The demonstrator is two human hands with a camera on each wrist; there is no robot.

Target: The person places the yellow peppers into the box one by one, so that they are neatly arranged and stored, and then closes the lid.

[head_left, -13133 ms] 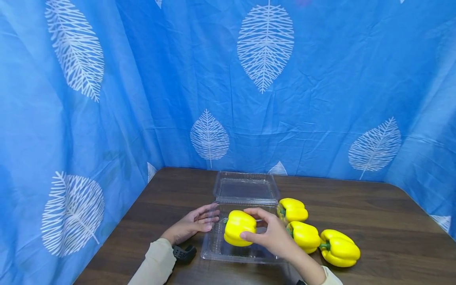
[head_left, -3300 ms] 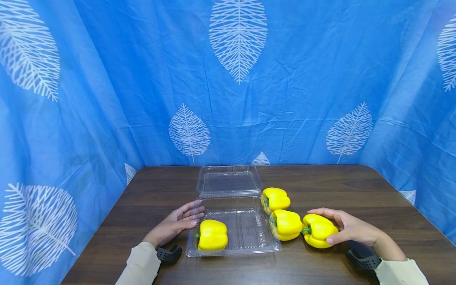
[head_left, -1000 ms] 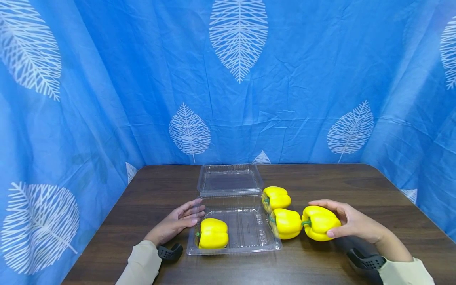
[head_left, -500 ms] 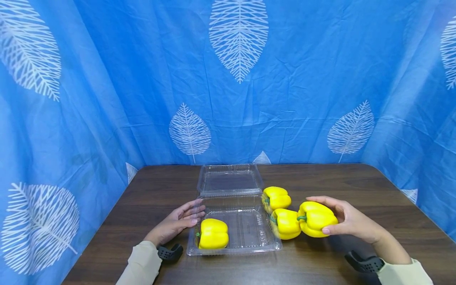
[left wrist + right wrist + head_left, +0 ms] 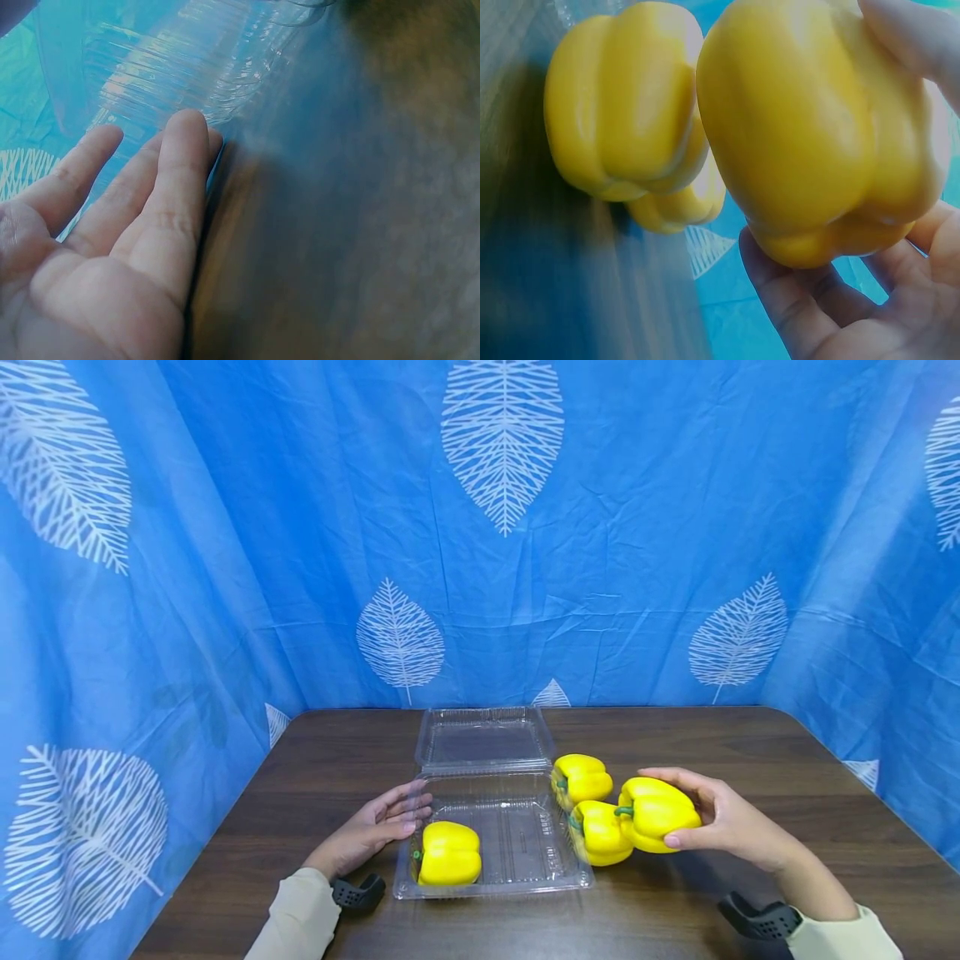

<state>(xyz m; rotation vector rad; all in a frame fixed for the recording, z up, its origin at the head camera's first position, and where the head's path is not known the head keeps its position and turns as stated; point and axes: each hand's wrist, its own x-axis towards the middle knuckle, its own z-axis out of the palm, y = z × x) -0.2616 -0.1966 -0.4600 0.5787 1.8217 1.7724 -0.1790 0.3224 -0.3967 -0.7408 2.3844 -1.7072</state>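
My right hand (image 5: 723, 822) grips a yellow bell pepper (image 5: 658, 815) from its right side, thumb in front and fingers behind. In the right wrist view this held pepper (image 5: 802, 127) fills the middle, above the table. It overlaps a second yellow bell pepper (image 5: 602, 837) in the head view; a third pepper (image 5: 583, 778) lies just behind that one. A clear plastic clamshell box (image 5: 517, 887) lies with its lid folded back, one yellow pepper (image 5: 450, 853) in its front left corner. My left hand (image 5: 367, 831) rests with straight, relaxed fingers at the box's left wall.
The box's clear lid (image 5: 486, 739) lies flat toward the back of the dark wooden table (image 5: 345, 752). A blue curtain (image 5: 600, 568) with white leaf prints hangs behind and to both sides. Each wrist wears a black band (image 5: 358, 893).
One pepper has gone into the box's front left corner since the oldest frame. My right hand has taken another from the right, lifted it and moved it left. The left hand stays put.
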